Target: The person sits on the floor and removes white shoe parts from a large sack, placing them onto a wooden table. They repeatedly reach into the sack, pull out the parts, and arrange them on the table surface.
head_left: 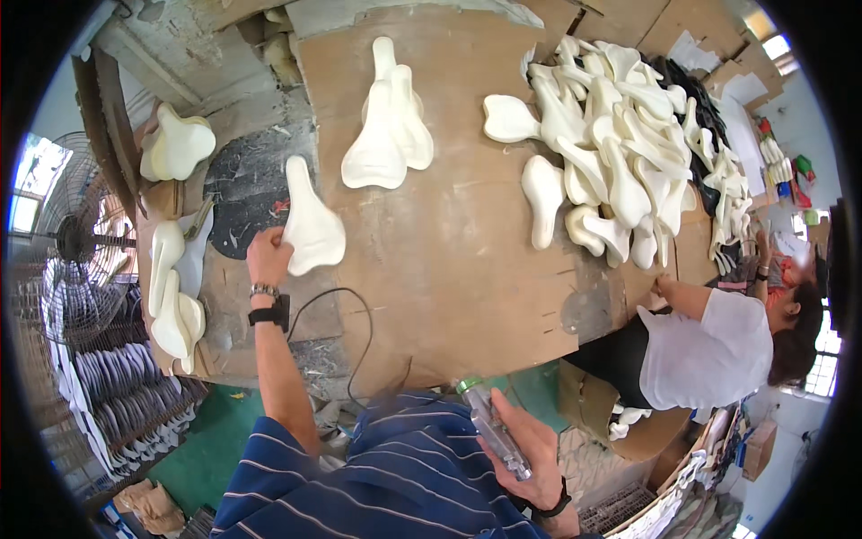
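A cream bicycle saddle pad (314, 229) lies at the left of the cardboard-covered table, its narrow nose pointing away from me. My left hand (269, 258) is closed at its left edge, with the fingertips partly hidden. Low in front of my body, my right hand (530, 454) wraps round a clear, tube-shaped tool (492, 422) with a green end; its exact kind does not show. Beyond the single pad, a small group of similar saddle pads (375, 148) overlaps on the cardboard.
Many cream pads (620, 153) form a heap at the right. More pads (178, 144) lie along the left edge. A black cable (368, 323) loops over the table's near edge. A fan (76, 234) stands left. A person in a white shirt (709, 346) works at the right.
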`<control>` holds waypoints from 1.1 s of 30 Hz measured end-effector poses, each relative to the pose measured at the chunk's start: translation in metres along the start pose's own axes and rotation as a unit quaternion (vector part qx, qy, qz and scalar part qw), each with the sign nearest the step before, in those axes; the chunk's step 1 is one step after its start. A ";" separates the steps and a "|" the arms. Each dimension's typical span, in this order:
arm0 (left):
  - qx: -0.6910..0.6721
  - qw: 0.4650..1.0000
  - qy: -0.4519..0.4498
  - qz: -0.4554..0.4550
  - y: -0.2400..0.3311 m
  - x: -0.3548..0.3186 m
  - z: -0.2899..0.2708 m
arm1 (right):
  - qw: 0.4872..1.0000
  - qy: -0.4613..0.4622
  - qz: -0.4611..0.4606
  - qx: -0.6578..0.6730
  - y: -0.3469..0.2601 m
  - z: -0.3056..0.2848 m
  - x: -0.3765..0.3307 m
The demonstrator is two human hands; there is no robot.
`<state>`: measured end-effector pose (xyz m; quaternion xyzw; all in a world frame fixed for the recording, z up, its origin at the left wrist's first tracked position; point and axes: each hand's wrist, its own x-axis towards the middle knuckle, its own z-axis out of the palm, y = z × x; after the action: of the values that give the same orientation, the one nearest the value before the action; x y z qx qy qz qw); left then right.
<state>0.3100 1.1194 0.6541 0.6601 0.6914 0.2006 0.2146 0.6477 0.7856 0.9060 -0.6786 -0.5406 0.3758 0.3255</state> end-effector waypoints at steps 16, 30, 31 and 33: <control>-0.172 0.977 -0.068 0.108 0.091 0.107 0.141 | 0.986 0.162 -0.019 -0.027 0.000 0.006 -0.006; -0.234 0.971 -0.042 -0.031 -0.027 -0.040 0.036 | 0.984 0.159 -0.061 -0.051 -0.003 -0.002 0.005; -0.251 0.966 -0.047 -0.031 -0.014 -0.043 0.032 | 0.978 0.184 -0.073 -0.062 -0.005 -0.002 0.007; -0.202 0.977 -0.065 -0.003 0.007 -0.036 0.028 | 0.975 0.200 -0.066 -0.066 -0.007 -0.002 0.004</control>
<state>0.3327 1.0839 0.6361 0.6122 0.6234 0.2924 0.3886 0.6466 0.7908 0.9127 -0.7227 -0.5318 0.1735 0.4060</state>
